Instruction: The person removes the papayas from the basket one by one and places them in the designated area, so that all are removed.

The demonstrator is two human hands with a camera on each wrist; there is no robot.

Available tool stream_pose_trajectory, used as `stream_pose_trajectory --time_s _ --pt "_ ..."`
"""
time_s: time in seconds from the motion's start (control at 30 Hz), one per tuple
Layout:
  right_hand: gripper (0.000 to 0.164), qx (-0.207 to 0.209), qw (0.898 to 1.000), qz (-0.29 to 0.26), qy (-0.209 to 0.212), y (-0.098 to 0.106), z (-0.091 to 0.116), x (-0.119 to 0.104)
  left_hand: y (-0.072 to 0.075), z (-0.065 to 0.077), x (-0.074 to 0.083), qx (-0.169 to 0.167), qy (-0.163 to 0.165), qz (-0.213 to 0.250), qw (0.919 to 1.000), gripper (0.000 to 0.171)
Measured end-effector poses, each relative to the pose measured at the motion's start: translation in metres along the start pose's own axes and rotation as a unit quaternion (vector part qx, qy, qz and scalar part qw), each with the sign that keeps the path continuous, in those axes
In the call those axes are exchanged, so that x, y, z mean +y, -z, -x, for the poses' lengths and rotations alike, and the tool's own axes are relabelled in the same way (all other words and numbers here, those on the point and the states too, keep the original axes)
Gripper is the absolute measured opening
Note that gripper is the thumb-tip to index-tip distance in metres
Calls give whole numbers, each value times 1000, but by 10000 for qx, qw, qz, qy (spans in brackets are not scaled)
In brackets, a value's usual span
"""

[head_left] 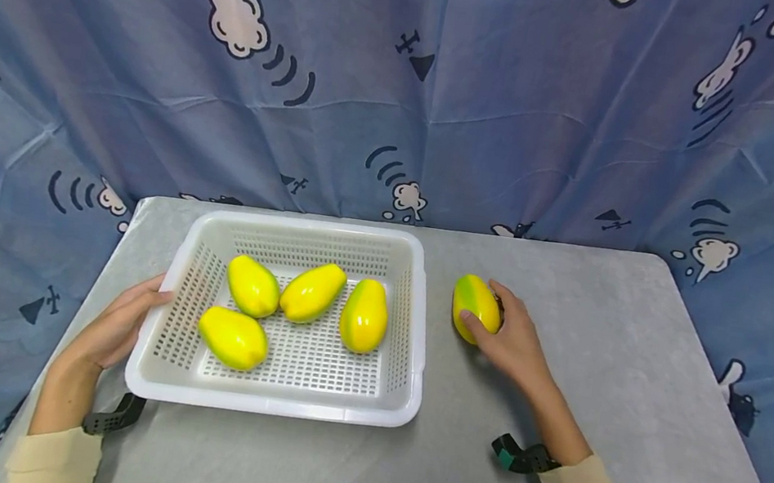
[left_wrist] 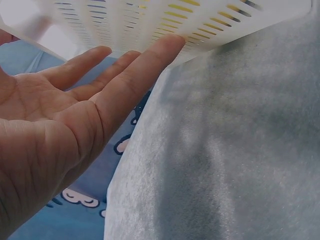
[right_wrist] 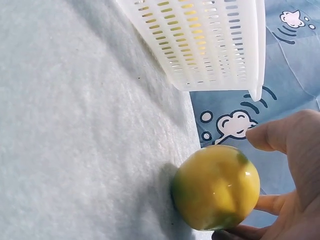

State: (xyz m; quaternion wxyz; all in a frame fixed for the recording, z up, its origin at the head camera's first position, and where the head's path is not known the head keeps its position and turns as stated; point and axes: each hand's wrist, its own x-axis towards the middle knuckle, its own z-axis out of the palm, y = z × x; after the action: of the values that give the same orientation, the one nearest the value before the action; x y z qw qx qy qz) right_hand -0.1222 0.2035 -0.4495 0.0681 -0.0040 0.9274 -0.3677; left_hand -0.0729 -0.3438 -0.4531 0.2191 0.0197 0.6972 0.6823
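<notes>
A yellow papaya [head_left: 466, 298] with a green streak is at the table's right of centre, beside the basket. My right hand [head_left: 514, 342] holds it from the right, thumb at its near side and fingers round its far side. The right wrist view shows the papaya [right_wrist: 215, 187] end-on, with the fingers partly hidden behind it. At the left, my left hand [head_left: 123, 324] touches the left rim of a white plastic basket [head_left: 275, 406]. In the left wrist view its straight fingers [left_wrist: 135, 75] reach along the perforated basket wall [left_wrist: 125, 30].
Inside the basket lie several more yellow papayas, one papaya [head_left: 364, 317] at the right and the others towards the left. A grey cloth covers the table [head_left: 610, 347]. Behind it hangs a blue patterned curtain [head_left: 349, 88].
</notes>
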Motion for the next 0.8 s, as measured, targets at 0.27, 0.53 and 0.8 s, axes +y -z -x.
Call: stream_pose_trajectory --time_s 0.27,0.53,0.8 --pt "78 130 9998 71 141 6 1 -5 1 0 -1 -34 -58 -68 10000 71" --pt "75 236 9990 142 353 12 2 -16 1 1 -1 -73 -41 85 9999 71" --pt "73 284 9976 58 633 20 3 -32 1 2 -1 -38 -10 71 10000 71"
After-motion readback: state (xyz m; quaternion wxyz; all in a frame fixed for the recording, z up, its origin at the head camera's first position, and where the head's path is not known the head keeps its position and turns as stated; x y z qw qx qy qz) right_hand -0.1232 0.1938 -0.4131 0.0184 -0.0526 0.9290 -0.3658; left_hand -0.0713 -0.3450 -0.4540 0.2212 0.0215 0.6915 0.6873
